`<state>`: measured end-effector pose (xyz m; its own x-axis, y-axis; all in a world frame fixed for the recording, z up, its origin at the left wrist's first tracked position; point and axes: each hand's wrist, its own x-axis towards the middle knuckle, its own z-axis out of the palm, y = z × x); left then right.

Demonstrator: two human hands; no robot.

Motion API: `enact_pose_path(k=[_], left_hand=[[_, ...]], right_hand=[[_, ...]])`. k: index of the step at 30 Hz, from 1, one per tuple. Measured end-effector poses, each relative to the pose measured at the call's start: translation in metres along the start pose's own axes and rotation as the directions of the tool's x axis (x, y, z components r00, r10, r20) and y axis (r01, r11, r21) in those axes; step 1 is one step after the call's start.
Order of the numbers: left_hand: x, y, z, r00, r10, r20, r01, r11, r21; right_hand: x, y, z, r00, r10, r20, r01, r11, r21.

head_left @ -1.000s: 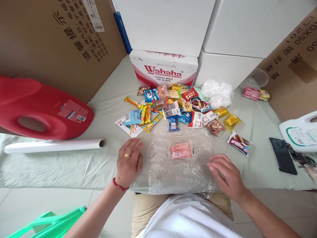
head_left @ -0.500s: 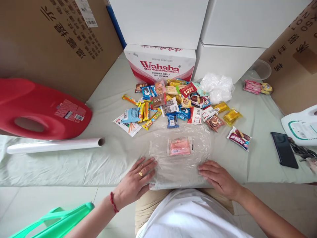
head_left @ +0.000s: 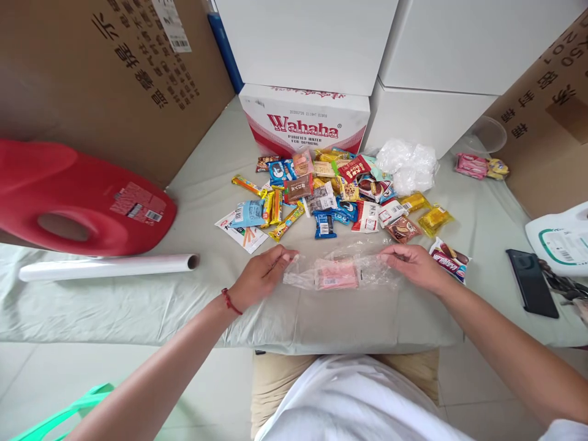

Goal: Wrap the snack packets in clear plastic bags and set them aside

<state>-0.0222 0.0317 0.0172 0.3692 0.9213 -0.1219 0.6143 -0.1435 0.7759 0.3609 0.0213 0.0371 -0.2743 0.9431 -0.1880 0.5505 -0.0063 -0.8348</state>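
Observation:
A pink packaged snack (head_left: 338, 275) lies on the green-grey cloth with a sheet of clear plastic wrap (head_left: 298, 273) gathered around it. My left hand (head_left: 264, 272) pinches the wrap's left side between thumb and fingers. At the opposite side, my right hand (head_left: 411, 263) pinches the right part of the same wrap. The near edge of the wrap is lifted and folded toward the snack. Just beyond my hands is a pile of small wrapped snacks (head_left: 321, 197). A purple-and-white snack packet (head_left: 449, 260) rests beside my right wrist.
A white cardboard roll (head_left: 108, 267) and a red jug (head_left: 92, 202) are at left. Behind the pile stands a Wahaha box (head_left: 305, 122). Crumpled clear plastic (head_left: 408, 165) lies right of the pile. A phone (head_left: 533, 283) and a white bottle (head_left: 560, 239) are at right.
Both hands have gone from lying flat beside the spread plastic wrap to pinching it. They moved away from me, lifting the wrap's near part toward the pink snack.

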Motion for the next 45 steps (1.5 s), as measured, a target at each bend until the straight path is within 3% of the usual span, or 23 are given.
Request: enact_pose_path(k=[2, 4, 7, 9, 10, 12, 14, 15, 16, 17, 18, 20, 23, 25, 27, 31, 33, 34, 37, 39, 45], left_hand=[[0.008, 0.000, 0.004, 0.996, -0.079, -0.034, 0.078, 0.997, -0.028], [0.012, -0.003, 0.011, 0.982, -0.168, -0.084, 0.162, 0.984, -0.074], [0.012, -0.011, 0.017, 0.945, -0.252, -0.210, 0.215, 0.959, -0.182], [0.007, -0.015, 0.015, 0.879, -0.286, -0.383, 0.208, 0.950, -0.232], [0.002, -0.016, 0.014, 0.812, -0.297, -0.502, 0.200, 0.950, -0.238], [-0.016, -0.012, 0.011, 0.596, -0.245, -0.765, 0.180, 0.969, -0.170], [-0.041, -0.001, 0.015, 0.372, -0.022, -0.928, 0.146, 0.989, 0.035], [-0.055, 0.008, 0.021, 0.331, 0.145, -0.932, 0.111, 0.975, 0.191], [-0.069, 0.018, 0.030, 0.357, 0.311, -0.881, 0.036, 0.938, 0.346], [-0.080, 0.028, 0.041, 0.456, 0.465, -0.759, -0.093, 0.873, 0.479], [-0.089, 0.038, 0.054, 0.528, 0.572, -0.627, -0.216, 0.805, 0.553], [-0.096, 0.053, 0.082, 0.583, 0.658, -0.477, -0.369, 0.737, 0.566], [-0.084, 0.059, 0.110, 0.659, 0.622, -0.423, -0.354, 0.752, 0.556], [-0.072, 0.053, 0.114, 0.685, 0.537, -0.493, -0.258, 0.811, 0.525], [-0.062, 0.045, 0.108, 0.698, 0.443, -0.562, -0.181, 0.869, 0.460], [-0.058, 0.033, 0.092, 0.795, 0.347, -0.498, -0.150, 0.907, 0.393], [-0.061, 0.030, 0.089, 0.802, 0.368, -0.471, -0.147, 0.885, 0.441], [-0.063, 0.030, 0.088, 0.781, 0.408, -0.473, -0.160, 0.863, 0.479], [-0.062, 0.031, 0.087, 0.663, 0.595, -0.454, -0.292, 0.764, 0.575], [-0.056, 0.032, 0.083, 0.626, 0.686, -0.371, -0.413, 0.695, 0.588], [-0.030, 0.030, 0.055, 0.701, 0.710, 0.066, -0.643, 0.591, 0.487]], right_hand=[[0.012, 0.010, 0.004, 0.997, 0.077, 0.007, -0.077, 0.996, -0.040], [0.018, 0.018, 0.011, 0.990, 0.137, -0.013, -0.137, 0.971, -0.195], [0.017, 0.021, 0.019, 0.987, 0.128, -0.094, -0.159, 0.827, -0.539], [0.015, 0.016, 0.019, 0.992, 0.060, -0.113, -0.120, 0.742, -0.659], [0.015, 0.011, 0.017, 0.994, 0.004, -0.111, -0.078, 0.737, -0.671], [0.019, -0.002, 0.011, 0.980, -0.172, -0.096, 0.067, 0.751, -0.657], [0.029, -0.019, 0.008, 0.924, -0.380, -0.038, 0.265, 0.709, -0.653], [0.036, -0.027, 0.008, 0.884, -0.467, 0.031, 0.372, 0.661, -0.652], [0.044, -0.036, 0.010, 0.839, -0.530, 0.122, 0.475, 0.605, -0.639], [0.053, -0.043, 0.014, 0.792, -0.569, 0.221, 0.568, 0.553, -0.610], [0.063, -0.049, 0.020, 0.743, -0.590, 0.316, 0.647, 0.511, -0.566], [0.083, -0.058, 0.032, 0.656, -0.604, 0.452, 0.751, 0.468, -0.466], [0.112, -0.061, 0.047, 0.607, -0.596, 0.526, 0.792, 0.506, -0.341], [0.126, -0.060, 0.051, 0.621, -0.577, 0.530, 0.767, 0.587, -0.260], [0.135, -0.060, 0.052, 0.672, -0.543, 0.504, 0.702, 0.684, -0.198], [0.139, -0.065, 0.055, 0.814, -0.385, 0.435, 0.518, 0.820, -0.242], [0.140, -0.070, 0.058, 0.858, -0.293, 0.422, 0.449, 0.826, -0.340], [0.141, -0.073, 0.060, 0.870, -0.253, 0.424, 0.427, 0.815, -0.391], [0.148, -0.085, 0.064, 0.877, -0.149, 0.457, 0.399, 0.756, -0.519], [0.154, -0.093, 0.065, 0.875, -0.092, 0.475, 0.390, 0.715, -0.581], [0.170, -0.109, 0.077, 0.838, -0.084, 0.539, 0.459, 0.642, -0.614]])
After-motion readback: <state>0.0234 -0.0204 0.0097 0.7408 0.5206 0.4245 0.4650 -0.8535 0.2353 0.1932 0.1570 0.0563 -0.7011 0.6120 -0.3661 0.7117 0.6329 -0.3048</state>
